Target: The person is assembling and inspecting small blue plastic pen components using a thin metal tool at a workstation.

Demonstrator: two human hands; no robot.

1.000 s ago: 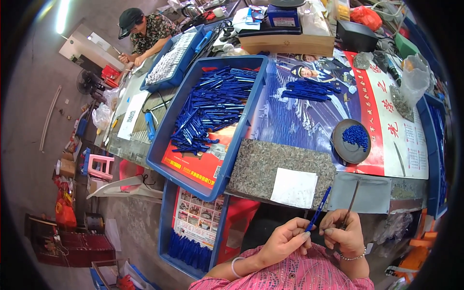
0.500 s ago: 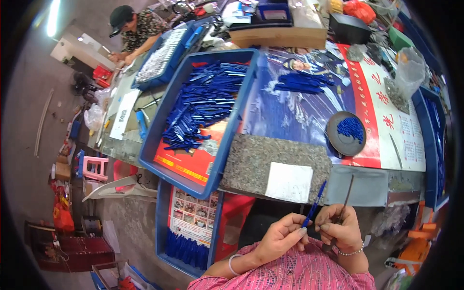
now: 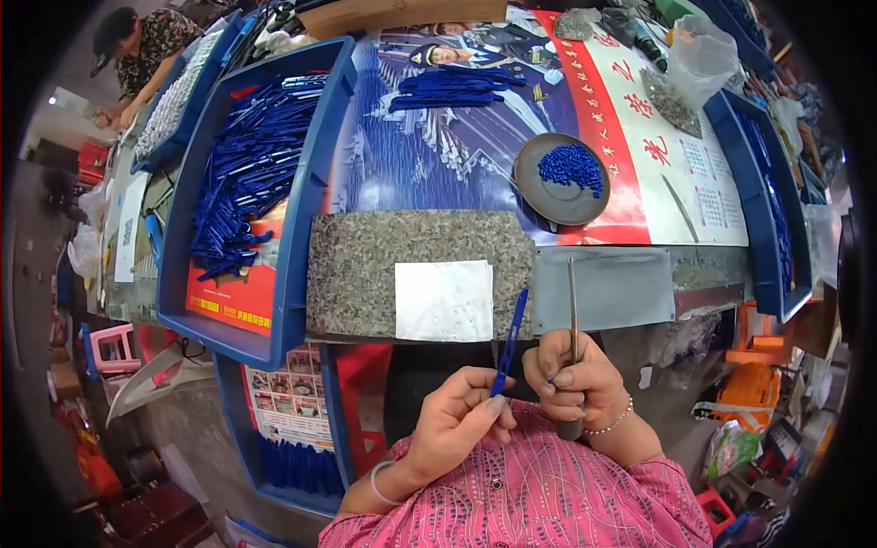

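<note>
My left hand (image 3: pixel 461 416) pinches a slender blue plastic piece (image 3: pixel 510 342), possibly a pen part, with a slot near its lower end. It points upward, tilted slightly right. Close beside it, my right hand (image 3: pixel 585 379) is closed around a slim metal tool (image 3: pixel 573 301), its thin end up and a thicker grey end below the fist. A tiny blue bit shows at the right fingertips. Both hands are in front of the table edge, apart from each other. Beyond them stands a round brown dish (image 3: pixel 537 196) with small blue parts (image 3: pixel 571 169).
Folded white paper (image 3: pixel 443 301) lies on a granite slab (image 3: pixel 365 251), beside a grey mat (image 3: pixel 603 283). Similar blue pieces fill a large blue tray (image 3: pixel 326 173) and form a pile (image 3: pixel 457 89) on the poster. Another blue tray (image 3: pixel 742 173) stands right. A co-worker (image 3: pixel 146 50) sits far left.
The view has shifted, so the table appears farther left and higher. The blue piece and the metal tool both stand more upright. The tool's grey lower end now shows beneath my right fist.
</note>
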